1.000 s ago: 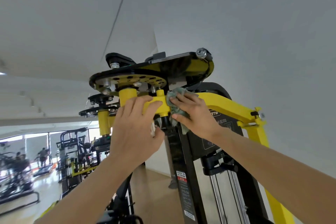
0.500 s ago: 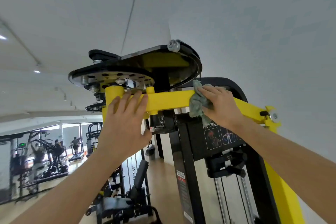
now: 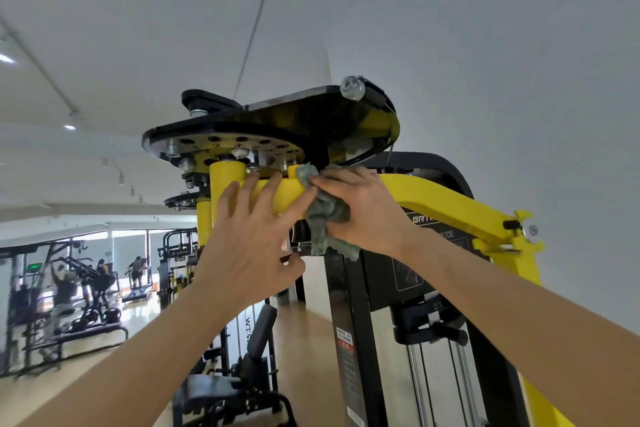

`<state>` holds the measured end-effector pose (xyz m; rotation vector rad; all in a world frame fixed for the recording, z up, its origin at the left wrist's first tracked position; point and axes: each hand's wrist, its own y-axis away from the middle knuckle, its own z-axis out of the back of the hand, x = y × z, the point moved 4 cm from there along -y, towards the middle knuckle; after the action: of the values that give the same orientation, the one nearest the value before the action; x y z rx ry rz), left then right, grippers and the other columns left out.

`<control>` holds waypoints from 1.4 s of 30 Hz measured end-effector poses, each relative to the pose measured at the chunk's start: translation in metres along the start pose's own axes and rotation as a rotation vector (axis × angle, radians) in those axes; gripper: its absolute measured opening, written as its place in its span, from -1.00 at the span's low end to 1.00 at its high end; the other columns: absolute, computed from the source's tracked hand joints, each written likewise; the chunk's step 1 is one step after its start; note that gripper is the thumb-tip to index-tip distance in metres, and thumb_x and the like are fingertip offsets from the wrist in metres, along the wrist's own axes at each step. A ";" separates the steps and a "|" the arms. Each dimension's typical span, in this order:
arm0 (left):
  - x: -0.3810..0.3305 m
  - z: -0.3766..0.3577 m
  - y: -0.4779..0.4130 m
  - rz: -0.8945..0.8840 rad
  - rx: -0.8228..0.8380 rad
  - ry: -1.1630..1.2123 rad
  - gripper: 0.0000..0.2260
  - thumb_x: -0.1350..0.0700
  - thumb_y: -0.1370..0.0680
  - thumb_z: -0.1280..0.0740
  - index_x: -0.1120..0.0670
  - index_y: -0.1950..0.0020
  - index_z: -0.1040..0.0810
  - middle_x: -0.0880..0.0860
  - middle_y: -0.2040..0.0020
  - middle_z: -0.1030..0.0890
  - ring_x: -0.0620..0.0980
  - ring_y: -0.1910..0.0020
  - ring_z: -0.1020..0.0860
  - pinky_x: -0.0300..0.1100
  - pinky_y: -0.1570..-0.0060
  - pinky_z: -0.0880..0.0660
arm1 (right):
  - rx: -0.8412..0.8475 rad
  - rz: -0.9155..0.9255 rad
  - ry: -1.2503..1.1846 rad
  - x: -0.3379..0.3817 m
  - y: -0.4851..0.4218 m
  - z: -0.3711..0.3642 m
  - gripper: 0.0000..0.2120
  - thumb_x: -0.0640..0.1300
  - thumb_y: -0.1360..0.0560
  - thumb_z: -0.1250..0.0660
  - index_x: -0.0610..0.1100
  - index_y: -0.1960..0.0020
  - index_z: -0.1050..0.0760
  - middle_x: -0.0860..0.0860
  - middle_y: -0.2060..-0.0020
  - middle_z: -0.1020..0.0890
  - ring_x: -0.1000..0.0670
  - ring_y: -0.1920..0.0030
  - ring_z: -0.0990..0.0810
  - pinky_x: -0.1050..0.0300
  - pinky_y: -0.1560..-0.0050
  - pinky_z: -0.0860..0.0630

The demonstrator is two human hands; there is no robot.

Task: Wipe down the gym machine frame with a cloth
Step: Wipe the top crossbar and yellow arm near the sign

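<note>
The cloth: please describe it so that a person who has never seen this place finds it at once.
Find the yellow arm of the gym machine, which runs under a black round plate. Near that plate, the right hand grips a crumpled grey-green cloth against the arm. It is the only soft, ragged thing among hard painted metal.

Both forearms (image 3: 519,312), from 7 and 4 o'clock, are bare, as are the left hand (image 3: 249,253) and right hand (image 3: 367,215).

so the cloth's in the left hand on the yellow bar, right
No, the cloth is in the right hand, on the yellow bar, as the head view shows. The left hand only rests bare on the bar.
</note>
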<state>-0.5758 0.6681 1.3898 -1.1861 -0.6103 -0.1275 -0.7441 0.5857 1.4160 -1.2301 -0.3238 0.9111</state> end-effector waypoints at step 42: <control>-0.006 -0.003 -0.001 -0.060 0.079 -0.197 -0.17 -0.18 -0.35 -0.39 -0.13 -0.61 -0.24 0.14 -0.58 -0.28 0.39 -0.50 -0.24 0.44 -0.37 -0.19 | -0.143 -0.033 0.004 -0.061 0.015 0.001 -0.36 0.19 -0.39 -0.50 -0.01 -0.40 -0.50 0.00 -0.18 -0.59 -0.13 -0.16 -0.49 -0.11 -0.21 -0.40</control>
<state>-0.5798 0.6637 1.3871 -1.1114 -0.8172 -0.0374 -0.7889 0.5412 1.4183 -1.3538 -0.4100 0.8688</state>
